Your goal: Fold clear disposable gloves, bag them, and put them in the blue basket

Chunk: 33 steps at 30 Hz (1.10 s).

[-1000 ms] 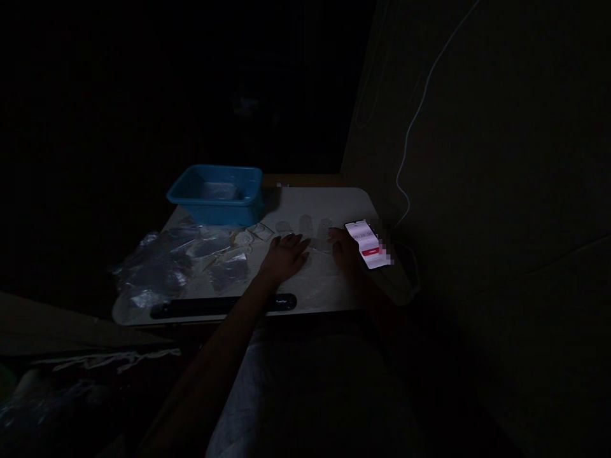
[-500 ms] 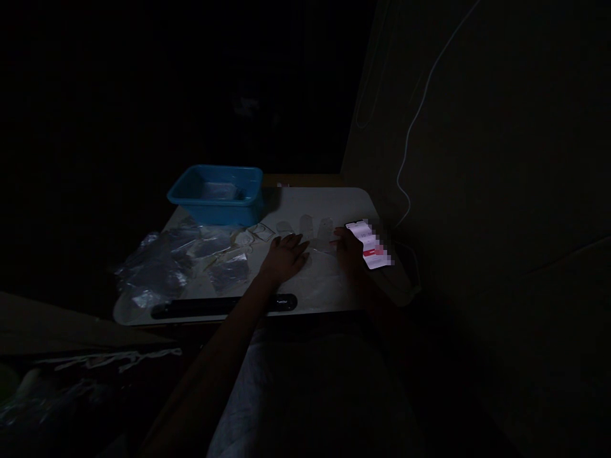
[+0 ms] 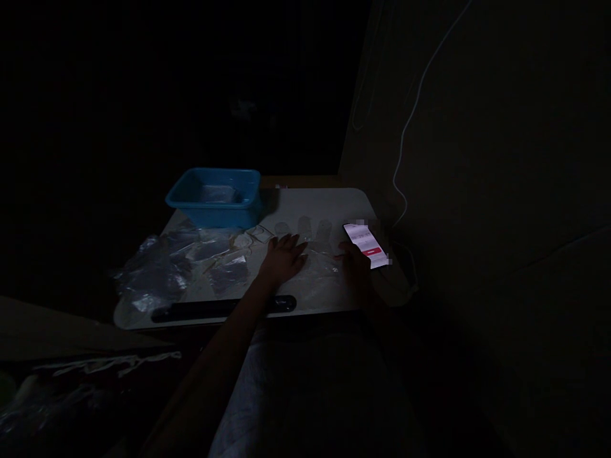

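The light is dim. My left hand [image 3: 285, 257] lies palm down on the white table with its fingers spread, at the left side of a thin clear plastic sheet [image 3: 321, 259]. At the sheet's right side is my right hand [image 3: 356, 262], its fingers drawn together on the plastic edge; the exact grip is hard to see in the dark. Just beyond the hands, several rounded grey patches [image 3: 304, 228] show on the tabletop. A lit phone [image 3: 366, 245] lies right beside my right hand.
A blue plastic basin [image 3: 217, 213] stands at the table's [image 3: 315, 198] back left. Crumpled clear plastic [image 3: 157, 273] and flat clear pieces [image 3: 229, 272] lie on the left. Along the front edge runs a black bar [image 3: 205, 309]. A white cable [image 3: 403, 140] hangs at the right.
My right hand has drawn slightly back toward me and right, and the clear plastic has come with it, off the grey patches. The left hand stays almost in place.
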{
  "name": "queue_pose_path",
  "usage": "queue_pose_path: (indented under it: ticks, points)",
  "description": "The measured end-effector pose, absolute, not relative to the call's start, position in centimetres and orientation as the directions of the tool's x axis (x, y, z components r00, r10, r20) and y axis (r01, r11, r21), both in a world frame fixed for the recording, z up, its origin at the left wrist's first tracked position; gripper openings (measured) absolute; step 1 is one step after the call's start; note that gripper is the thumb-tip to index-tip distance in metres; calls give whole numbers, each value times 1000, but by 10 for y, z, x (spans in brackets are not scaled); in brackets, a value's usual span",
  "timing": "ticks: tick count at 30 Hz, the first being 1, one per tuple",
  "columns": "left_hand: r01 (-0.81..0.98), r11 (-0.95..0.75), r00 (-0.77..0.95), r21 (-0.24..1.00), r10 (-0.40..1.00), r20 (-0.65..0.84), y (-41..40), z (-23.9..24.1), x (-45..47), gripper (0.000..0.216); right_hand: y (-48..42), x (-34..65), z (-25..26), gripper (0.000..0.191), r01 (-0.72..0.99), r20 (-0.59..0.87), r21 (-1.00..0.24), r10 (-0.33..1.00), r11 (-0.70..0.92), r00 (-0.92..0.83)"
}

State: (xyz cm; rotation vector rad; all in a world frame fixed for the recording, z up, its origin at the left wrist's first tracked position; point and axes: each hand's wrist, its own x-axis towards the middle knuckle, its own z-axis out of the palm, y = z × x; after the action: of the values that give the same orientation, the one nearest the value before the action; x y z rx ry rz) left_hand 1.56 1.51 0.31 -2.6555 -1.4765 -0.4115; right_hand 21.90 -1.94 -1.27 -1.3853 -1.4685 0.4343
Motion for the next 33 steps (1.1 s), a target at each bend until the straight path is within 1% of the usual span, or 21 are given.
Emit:
queue_pose_path:
  ticks: [3, 5, 10, 13, 15, 17, 20, 24, 27, 29, 30, 32, 33]
  points:
    - [845, -530, 497, 71, 828, 259, 15, 4, 15, 43, -23, 220, -8, 31, 498, 416, -826, 882, 265, 221]
    - [845, -531, 499, 70, 828, 255, 15, 4, 15, 43, -21, 221, -9, 30, 498, 441, -818, 869, 287, 225]
    - [842, -535, 501, 71, 825, 262, 16, 3, 15, 43, -14, 219, -16, 29, 547, 543, -741, 827, 390, 145]
    - [842, -533, 496, 82, 825, 271, 17, 2, 15, 42, -13, 218, -17, 33, 555, 518, -746, 845, 368, 136]
    - [840, -535, 494, 93, 825, 275, 17, 2, 15, 42, -13, 219, -17, 33, 552, 493, -762, 856, 338, 157]
    - [832, -544, 499, 109, 820, 280, 17, 3, 14, 42, -14, 220, -16, 32, 555, 499, -760, 850, 337, 167]
    - [809, -567, 496, 155, 800, 339, 17, 4, 13, 43, -12, 221, -15, 32, 580, 546, -726, 823, 371, 157]
    - [780, -570, 409, 258, 777, 479, 16, 6, 13, 42, -8, 220, -15, 30, 625, 556, -683, 824, 379, 108]
    - [771, -535, 299, 347, 784, 545, 13, 7, 8, 38, -10, 219, -15, 29, 662, 549, -633, 835, 402, 18]
    - [778, -494, 221, 389, 794, 566, 5, 9, 2, 37, -18, 221, -14, 29, 677, 568, -563, 817, 474, -99]
    - [780, -495, 233, 382, 797, 557, -2, 10, -2, 36, -24, 222, -12, 29, 676, 578, -517, 797, 525, -176]
    - [725, -618, 448, 303, 758, 474, -19, 11, -11, 36, -39, 228, -10, 31, 650, 580, -410, 733, 640, -355]
    - [699, -661, 526, 273, 733, 431, -29, 12, -16, 37, -47, 232, -8, 32, 631, 570, -367, 702, 683, -427]
